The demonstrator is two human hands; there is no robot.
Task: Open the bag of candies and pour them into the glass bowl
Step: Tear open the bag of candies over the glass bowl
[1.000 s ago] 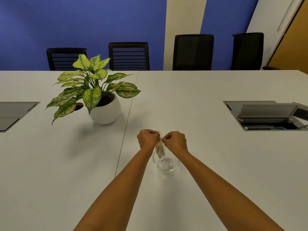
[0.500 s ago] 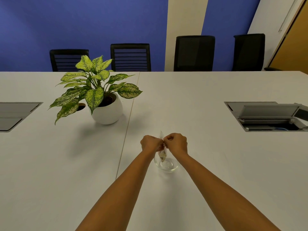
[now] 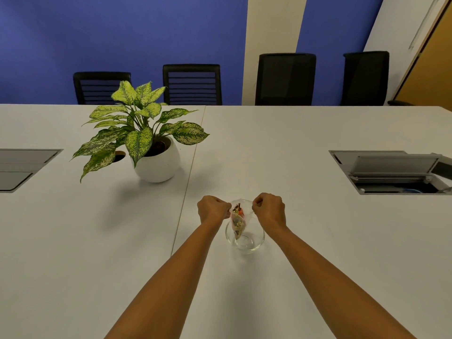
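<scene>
A small clear plastic bag of candies point(image 3: 238, 220) hangs upright between my two hands, its mouth pulled apart at the top. Wrapped candies in brown, gold and red show inside it. My left hand point(image 3: 212, 211) pinches the left edge of the bag's mouth and my right hand point(image 3: 268, 211) pinches the right edge. Directly under the bag stands a small glass bowl point(image 3: 254, 245) on the white table point(image 3: 318, 241); the bag's lower tip reaches down inside its rim. No candies show in the bowl.
A potted plant point(image 3: 156, 162) in a round white pot stands at the back left. A raised cable hatch point(image 3: 391, 172) sits in the table at the right, a flat one point(image 3: 22, 167) at the left edge. Black chairs point(image 3: 285, 79) line the far side.
My hands have moved apart, and the bag's mouth, pinched together before, now gapes between them.
</scene>
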